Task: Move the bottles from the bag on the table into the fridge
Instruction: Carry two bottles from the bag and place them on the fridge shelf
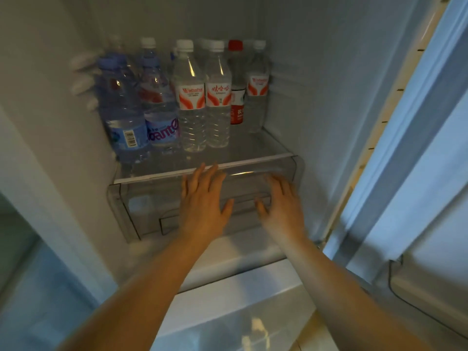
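Several water bottles stand upright on the fridge shelf [263,150]: two blue-tinted ones [121,105] at the left, clear ones with red-and-white labels [192,97] in the middle, and a red-capped bottle [236,82] behind them. Below the shelf sits a clear plastic drawer [141,206]. My left hand [202,198] lies flat with spread fingers against the drawer's front. My right hand [281,203] is beside it with fingers extended, a little blurred, on or just off the drawer front. Neither hand holds anything. The bag and the table are out of view.
The open fridge door [417,153] stands along the right, with a door bin [430,287] at the lower right. The fridge's inner side wall [50,97] runs along the left. A white ledge [240,279] lies below the drawer.
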